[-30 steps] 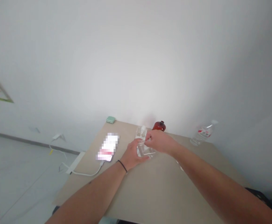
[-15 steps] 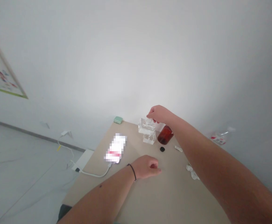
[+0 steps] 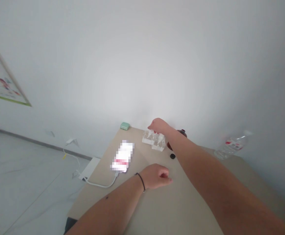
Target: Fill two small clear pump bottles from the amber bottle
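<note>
- Two clear plastic pieces (image 3: 154, 141) stand side by side on the worktop (image 3: 181, 202), beneath the right hand (image 3: 159, 126).
- Its fingers (image 3: 150, 126) reach over them; grip unclear.
- Left hand (image 3: 155, 176), curled shut and empty, rests near the phone (image 3: 122, 156).

Nothing is legible: the water bottle's label (image 3: 232, 144) and wall poster (image 3: 2, 76) are too small.
</note>
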The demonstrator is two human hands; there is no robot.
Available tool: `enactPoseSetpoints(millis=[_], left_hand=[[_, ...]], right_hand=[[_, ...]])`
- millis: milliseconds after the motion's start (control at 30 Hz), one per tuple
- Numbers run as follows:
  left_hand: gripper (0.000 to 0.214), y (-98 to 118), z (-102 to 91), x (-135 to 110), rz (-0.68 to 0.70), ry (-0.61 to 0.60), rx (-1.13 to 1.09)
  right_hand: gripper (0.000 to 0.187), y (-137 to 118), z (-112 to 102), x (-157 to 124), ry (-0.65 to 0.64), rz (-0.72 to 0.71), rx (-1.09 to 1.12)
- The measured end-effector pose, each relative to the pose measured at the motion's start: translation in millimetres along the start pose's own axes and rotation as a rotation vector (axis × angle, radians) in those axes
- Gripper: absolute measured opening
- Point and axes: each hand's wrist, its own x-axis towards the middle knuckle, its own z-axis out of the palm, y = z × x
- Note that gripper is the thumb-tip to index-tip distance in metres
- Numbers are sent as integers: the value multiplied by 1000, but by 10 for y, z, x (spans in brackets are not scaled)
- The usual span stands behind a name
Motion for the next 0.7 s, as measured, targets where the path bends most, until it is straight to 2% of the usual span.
enactPoseSetpoints(millis=[267, 700], left_hand=[[36, -4, 5, 6, 16, 12, 14], [36, 8, 6, -1, 21, 9, 15]], right_hand=[[20, 87, 270, 204, -43, -1, -30], [21, 97, 356, 326, -52, 6, -83]])
